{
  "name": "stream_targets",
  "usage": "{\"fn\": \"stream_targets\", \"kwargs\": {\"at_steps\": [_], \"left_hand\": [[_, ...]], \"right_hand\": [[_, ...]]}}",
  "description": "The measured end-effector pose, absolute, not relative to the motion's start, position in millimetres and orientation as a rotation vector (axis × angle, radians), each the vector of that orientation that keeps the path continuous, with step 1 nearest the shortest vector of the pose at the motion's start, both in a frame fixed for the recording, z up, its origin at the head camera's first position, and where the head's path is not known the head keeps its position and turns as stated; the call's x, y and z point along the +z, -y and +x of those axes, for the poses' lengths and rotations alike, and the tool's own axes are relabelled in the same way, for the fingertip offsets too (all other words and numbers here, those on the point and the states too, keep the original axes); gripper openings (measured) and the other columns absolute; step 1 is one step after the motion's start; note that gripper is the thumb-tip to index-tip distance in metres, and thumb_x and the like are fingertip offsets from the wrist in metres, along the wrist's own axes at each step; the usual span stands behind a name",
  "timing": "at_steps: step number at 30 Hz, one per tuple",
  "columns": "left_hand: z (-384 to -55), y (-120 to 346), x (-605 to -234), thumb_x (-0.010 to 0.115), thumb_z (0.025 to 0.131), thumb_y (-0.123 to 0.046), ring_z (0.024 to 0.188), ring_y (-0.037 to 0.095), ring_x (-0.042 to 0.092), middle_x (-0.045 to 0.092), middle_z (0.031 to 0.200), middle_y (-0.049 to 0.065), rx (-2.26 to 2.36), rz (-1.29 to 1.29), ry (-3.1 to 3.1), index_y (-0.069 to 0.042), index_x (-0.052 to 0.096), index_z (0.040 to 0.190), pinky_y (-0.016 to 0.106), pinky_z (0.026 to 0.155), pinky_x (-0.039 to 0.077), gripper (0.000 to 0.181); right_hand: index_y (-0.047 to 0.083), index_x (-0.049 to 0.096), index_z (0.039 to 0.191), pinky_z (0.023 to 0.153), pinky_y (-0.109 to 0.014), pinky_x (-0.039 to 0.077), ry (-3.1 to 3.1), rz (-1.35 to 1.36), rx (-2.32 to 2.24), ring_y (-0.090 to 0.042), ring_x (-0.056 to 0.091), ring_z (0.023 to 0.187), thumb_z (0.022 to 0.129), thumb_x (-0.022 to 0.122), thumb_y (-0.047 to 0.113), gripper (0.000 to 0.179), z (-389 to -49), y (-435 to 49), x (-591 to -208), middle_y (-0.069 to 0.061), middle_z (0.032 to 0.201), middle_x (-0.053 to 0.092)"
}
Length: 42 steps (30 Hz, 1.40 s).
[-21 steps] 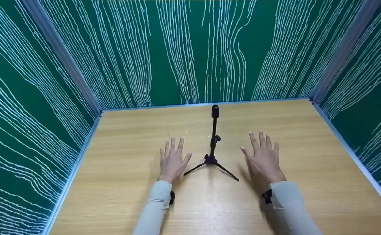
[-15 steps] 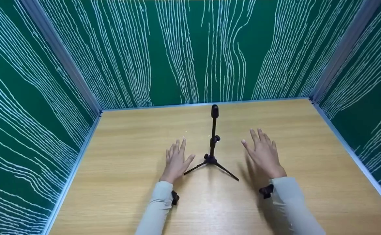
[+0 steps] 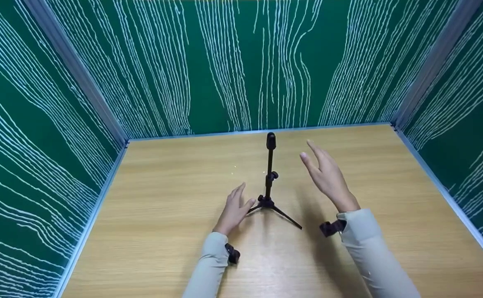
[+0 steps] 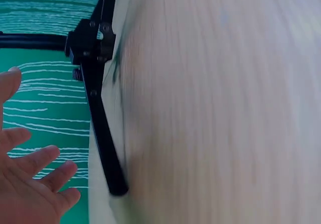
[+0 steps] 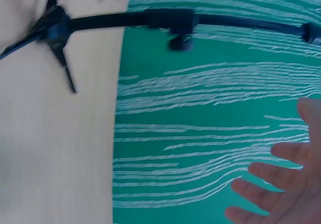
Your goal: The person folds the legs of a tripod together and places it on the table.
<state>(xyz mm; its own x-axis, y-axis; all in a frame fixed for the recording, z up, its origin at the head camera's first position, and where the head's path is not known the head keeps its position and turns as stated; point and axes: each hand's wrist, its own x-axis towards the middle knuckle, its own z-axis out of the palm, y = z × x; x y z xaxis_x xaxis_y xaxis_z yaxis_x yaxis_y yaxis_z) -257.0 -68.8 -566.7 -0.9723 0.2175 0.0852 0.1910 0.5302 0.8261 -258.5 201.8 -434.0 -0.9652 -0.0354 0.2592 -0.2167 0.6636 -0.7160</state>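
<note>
The black tripod [image 3: 268,188] stands on the wooden table [image 3: 163,198], long axis upright, tip pointing up. My left hand [image 3: 232,212], fingers extended and holding nothing, hides its left leg's end from above; my right hand [image 3: 330,178], spread and free, hovers to the right. A green wall [image 3: 212,111] backs the far edge.

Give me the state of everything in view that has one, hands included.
Black stand: upright on the table, legs spread.
Pole knob: fitted; tight or loose, cannot tell.
Left hand: open, holding nothing, beside the stand's base.
Right hand: open, holding nothing, above the table, apart from the stand.
Sleeves: down to the wrists.
</note>
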Motion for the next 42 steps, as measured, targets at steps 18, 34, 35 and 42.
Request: {"fn": "stream_targets", "kwargs": {"at_steps": [18, 34, 35, 42], "left_hand": [[-257.5, 45.2, -584.1, 0.064, 0.092, -0.016, 0.106, 0.033, 0.060, 0.062, 0.115, 0.021, 1.795, 0.459, -2.623, 0.005, 0.058, 0.122, 0.037, 0.095, 0.052, 0.037], [-262.4, 37.9, -593.4, 0.071, 0.081, 0.000, 0.076, 0.011, 0.058, 0.067, 0.091, 0.017, 1.932, 0.308, -2.598, 0.004, 0.066, 0.100, 0.016, 0.069, 0.049, 0.019], [-263.0, 38.0, -594.5, 0.072, 0.081, 0.001, 0.074, 0.010, 0.057, 0.068, 0.090, 0.017, 1.942, 0.295, -2.592, 0.004, 0.066, 0.098, 0.016, 0.068, 0.049, 0.019], [-264.2, 37.3, -597.7, 0.073, 0.080, -0.001, 0.073, 0.006, 0.056, 0.070, 0.089, 0.016, 1.975, 0.259, -2.545, 0.004, 0.066, 0.099, 0.015, 0.067, 0.048, 0.021]], "right_hand": [[0.012, 0.045, 0.143, 0.108, -0.037, 0.042, 2.250, 0.505, 1.620, -0.024, 0.052, 0.127, 0.100, 0.051, 0.023, 0.045, -260.8, -161.9, -385.0, -0.009, 0.140, 0.053], [0.013, 0.044, 0.143, 0.103, -0.025, 0.045, 2.299, 0.657, 1.655, -0.019, 0.053, 0.125, 0.097, 0.055, 0.021, 0.048, -266.7, -146.1, -376.1, -0.010, 0.140, 0.053], [0.013, 0.045, 0.143, 0.103, -0.025, 0.045, 2.300, 0.660, 1.653, -0.019, 0.054, 0.125, 0.097, 0.055, 0.021, 0.048, -266.8, -145.5, -376.1, -0.009, 0.139, 0.054], [0.012, 0.052, 0.138, 0.099, -0.023, 0.048, 2.324, 0.628, 1.631, -0.024, 0.058, 0.120, 0.096, 0.057, 0.017, 0.043, -268.9, -142.4, -374.1, -0.013, 0.134, 0.058]]}}
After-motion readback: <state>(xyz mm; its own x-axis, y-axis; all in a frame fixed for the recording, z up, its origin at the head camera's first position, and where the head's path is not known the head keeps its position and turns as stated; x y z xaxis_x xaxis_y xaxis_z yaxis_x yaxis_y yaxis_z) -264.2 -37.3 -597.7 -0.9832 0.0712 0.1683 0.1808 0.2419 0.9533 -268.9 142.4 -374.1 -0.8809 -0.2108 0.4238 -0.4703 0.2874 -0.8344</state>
